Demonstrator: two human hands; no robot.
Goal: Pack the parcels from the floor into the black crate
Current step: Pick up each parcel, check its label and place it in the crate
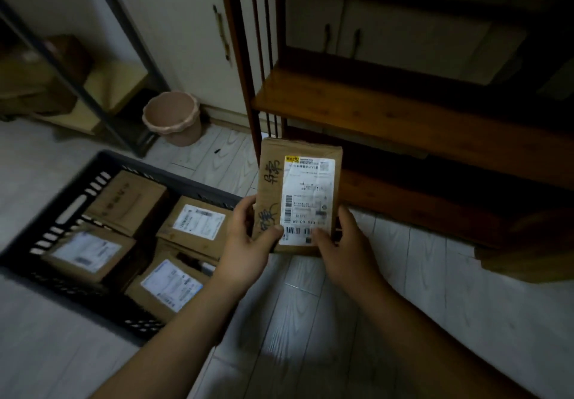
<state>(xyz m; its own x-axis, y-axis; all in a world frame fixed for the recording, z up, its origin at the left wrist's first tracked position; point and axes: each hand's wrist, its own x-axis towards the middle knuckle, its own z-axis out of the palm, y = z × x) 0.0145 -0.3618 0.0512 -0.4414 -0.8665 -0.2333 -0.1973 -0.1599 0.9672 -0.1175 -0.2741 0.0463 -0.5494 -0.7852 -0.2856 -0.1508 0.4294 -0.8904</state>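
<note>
Cardboard parcel (298, 200), flat and stiff-looking, is up in front of me, clear of the floor (310, 321), label side toward my face. My left hand (245, 249) grips its lower left corner, thumb over the front and the other fingers curled behind; my right hand (344, 243) clamps the lower right corner the same way. I judge it light, since I carry it by one end without it sagging, and rigid enough to hold by its edges. The glossy label may be slicker than the bare card, so I would keep my thumbs partly on the brown board.

Just to my left sits the black crate (77, 193), with four boxes (192, 224) already lying flat in it and filling most of the bottom. I see little bare room between them, so I expect this one goes on top. The wooden shelf (388, 113) juts out close behind the parcel; swinging left and down stays clear of its edge.
</note>
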